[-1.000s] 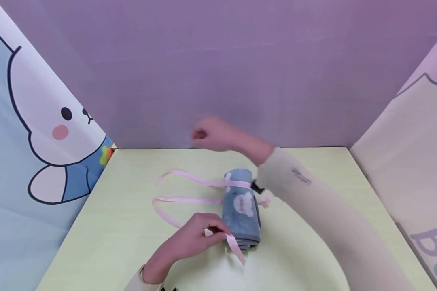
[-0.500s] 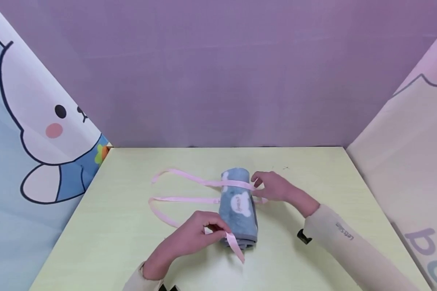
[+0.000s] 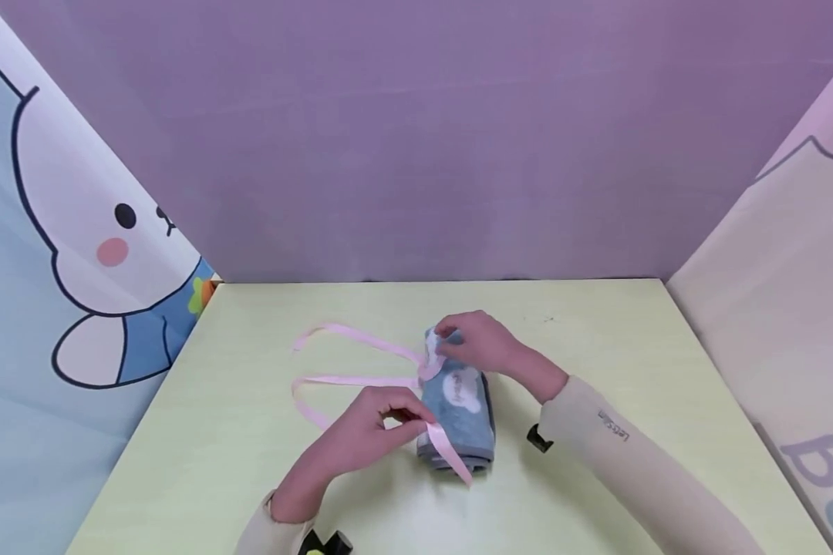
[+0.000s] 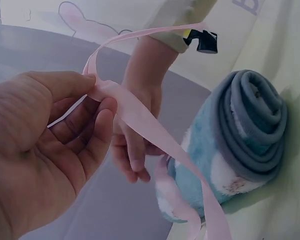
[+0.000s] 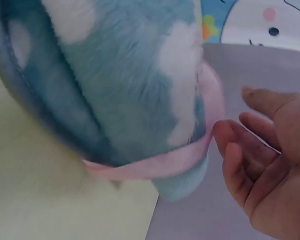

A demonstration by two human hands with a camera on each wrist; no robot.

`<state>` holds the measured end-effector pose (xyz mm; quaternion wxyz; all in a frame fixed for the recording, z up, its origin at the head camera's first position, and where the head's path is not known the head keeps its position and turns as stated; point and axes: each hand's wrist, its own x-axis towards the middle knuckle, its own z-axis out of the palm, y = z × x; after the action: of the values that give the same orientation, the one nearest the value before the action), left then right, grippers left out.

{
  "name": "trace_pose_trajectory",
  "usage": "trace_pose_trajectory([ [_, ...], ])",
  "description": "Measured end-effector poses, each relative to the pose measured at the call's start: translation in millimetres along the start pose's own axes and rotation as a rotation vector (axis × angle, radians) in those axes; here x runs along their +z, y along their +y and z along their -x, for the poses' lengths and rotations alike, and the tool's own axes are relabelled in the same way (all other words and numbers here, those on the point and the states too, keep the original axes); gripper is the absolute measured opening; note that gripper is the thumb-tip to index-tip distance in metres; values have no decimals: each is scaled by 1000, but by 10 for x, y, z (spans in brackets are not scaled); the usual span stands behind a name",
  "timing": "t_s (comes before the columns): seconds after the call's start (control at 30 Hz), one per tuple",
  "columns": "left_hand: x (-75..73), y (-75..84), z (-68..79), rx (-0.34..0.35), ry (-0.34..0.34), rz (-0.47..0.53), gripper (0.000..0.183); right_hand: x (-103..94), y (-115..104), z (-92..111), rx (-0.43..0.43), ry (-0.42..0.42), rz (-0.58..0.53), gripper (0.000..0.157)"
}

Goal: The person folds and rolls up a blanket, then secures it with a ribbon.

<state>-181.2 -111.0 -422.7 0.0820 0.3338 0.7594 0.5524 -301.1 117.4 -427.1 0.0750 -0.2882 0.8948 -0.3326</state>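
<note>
A blue plush blanket [image 3: 458,432] with white bear patches lies rolled up on the table, its coiled end showing in the left wrist view. Pink ribbon [image 5: 160,162] passes round its far part. At the roll's near left, my left hand [image 3: 368,435] pinches a ribbon end [image 3: 447,451] between thumb and forefinger, and a strip hangs from the fingertips. My right hand [image 3: 486,343] is over the far end of the roll. In the right wrist view its thumb stands apart from loosely bent fingers, and a fingertip meets the ribbon's edge.
Two lengths of pink ribbon [image 3: 361,335] trail left across the pale yellow table [image 3: 201,432]. A purple backdrop [image 3: 416,154] rises behind the far edge. Printed cloths stand at both sides, the left one with a cartoon rabbit [image 3: 111,200].
My right hand has come down from above the table's far edge to the roll's right side, then over its top. The ribbon there now bunches at the left. My left hand rose slightly.
</note>
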Motion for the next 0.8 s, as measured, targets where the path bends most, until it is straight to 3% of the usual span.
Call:
trace_pose_trajectory([
  [0.13, -57, 136, -23, -31, 45, 9, 14, -119, 138, 134, 33, 61, -53, 25],
  [0.33, -142, 53, -62, -76, 128, -14, 10, -270, 168, 434, 35, 156, -88, 13],
  [0.53, -309, 45, -140, -106, 208, -50, 9, -270, 183, 795, 35, 163, -153, 7],
  [0.63, -468, 146, -191, -121, 207, -49, 9, -219, 258, 1052, 48, 79, -164, 7],
  [0.8, -708, 486, -431, -136, 140, -70, 9, -55, 209, 1354, -23, -179, -185, 8],
])
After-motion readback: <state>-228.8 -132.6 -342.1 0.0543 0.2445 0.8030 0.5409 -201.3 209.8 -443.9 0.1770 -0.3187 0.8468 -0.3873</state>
